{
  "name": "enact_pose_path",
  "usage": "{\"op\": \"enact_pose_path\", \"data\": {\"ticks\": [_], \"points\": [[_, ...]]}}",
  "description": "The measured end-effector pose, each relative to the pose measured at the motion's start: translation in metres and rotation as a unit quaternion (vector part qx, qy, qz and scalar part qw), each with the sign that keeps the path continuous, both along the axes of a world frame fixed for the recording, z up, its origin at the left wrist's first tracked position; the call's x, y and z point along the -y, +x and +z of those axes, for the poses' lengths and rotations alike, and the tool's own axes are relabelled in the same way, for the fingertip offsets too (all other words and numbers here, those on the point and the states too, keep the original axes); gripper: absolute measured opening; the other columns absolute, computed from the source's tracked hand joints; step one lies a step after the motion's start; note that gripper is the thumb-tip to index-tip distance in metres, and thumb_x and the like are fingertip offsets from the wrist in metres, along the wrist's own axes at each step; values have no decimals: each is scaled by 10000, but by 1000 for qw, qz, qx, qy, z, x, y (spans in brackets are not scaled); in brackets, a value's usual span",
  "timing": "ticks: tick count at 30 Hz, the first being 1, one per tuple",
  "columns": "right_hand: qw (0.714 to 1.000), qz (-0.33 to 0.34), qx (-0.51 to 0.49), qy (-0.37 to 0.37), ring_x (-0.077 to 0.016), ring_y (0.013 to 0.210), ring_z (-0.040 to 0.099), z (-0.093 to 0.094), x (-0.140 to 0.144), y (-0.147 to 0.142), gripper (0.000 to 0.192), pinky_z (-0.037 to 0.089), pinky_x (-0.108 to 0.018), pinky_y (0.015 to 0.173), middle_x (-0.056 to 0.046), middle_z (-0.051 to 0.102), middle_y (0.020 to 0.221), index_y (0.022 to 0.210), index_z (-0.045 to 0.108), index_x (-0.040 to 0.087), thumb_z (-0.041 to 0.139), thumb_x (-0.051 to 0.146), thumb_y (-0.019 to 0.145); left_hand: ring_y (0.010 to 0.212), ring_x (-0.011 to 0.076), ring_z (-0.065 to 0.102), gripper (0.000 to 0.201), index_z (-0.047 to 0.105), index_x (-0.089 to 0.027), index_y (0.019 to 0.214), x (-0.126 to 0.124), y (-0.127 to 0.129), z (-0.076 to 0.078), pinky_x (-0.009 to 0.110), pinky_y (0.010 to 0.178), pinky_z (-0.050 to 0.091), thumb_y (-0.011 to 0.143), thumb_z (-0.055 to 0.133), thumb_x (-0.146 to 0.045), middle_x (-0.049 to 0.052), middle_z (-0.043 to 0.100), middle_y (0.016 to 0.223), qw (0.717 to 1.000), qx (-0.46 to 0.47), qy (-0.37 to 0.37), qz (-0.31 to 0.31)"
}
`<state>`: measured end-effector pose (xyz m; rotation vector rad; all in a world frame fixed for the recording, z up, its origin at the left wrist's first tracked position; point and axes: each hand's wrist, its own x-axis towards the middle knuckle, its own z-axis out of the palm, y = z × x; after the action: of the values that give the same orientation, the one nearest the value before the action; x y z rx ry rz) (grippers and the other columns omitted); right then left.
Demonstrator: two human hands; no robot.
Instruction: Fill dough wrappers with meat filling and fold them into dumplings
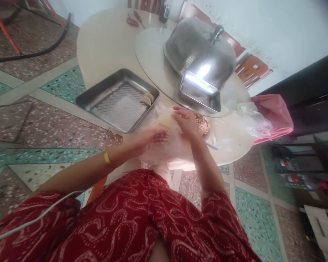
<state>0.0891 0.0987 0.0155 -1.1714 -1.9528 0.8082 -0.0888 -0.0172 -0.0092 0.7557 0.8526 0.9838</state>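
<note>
My left hand, smeared by motion, reaches over the near edge of the table with its fingers stretched out and nothing visible in them. Opposite it, my right hand is also held with fingers extended, beside a bowl of minced filling that it partly hides. Between the hands lies a pale, flat, floury sheet whose kind is too blurred to tell. Close by on the left is a metal tray dusted with white powder. Several folded dumplings sit in its right corner.
A large domed steel lid stands on the glass turntable, with a smaller metal tray before it. A utensil handle lies by the bowl. Clear plastic and a pink bag are at the right edge. Red scissors lie far back.
</note>
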Motion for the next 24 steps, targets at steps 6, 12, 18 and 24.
{"op": "enact_pose_path", "data": {"ticks": [6,12,18,24], "points": [[986,39,60,150,-254,1228,588,30,41,-1,181,432,-524,1091,-29,713,1196,785,732,251,608,329,890,1089,246,678,608,601,-142,1044,-23,21,20,401,1011,527,1012,151,-548,172,712,1053,990,133,-46,23],[959,10,125,255,-298,1333,493,17,119,19,149,403,-597,1126,-16,677,1270,840,736,301,601,338,890,1085,272,667,709,462,-102,1316,-7,38,51,451,921,557,1000,-4,-533,174,700,1126,988,153,0,-9],[945,-182,-14,270,-218,1050,655,-4,164,76,142,526,-499,960,-1,714,1073,958,733,338,619,275,901,1129,285,663,748,481,-167,1335,11,56,48,467,940,558,964,79,-677,152,708,1131,977,194,-58,-61],[918,-356,-167,-36,-134,676,632,-47,163,128,374,551,-346,684,-27,709,807,1079,714,181,630,474,863,1117,292,670,590,518,-179,1274,18,82,22,433,853,605,963,321,-640,144,713,1109,980,140,-132,-54]]}}
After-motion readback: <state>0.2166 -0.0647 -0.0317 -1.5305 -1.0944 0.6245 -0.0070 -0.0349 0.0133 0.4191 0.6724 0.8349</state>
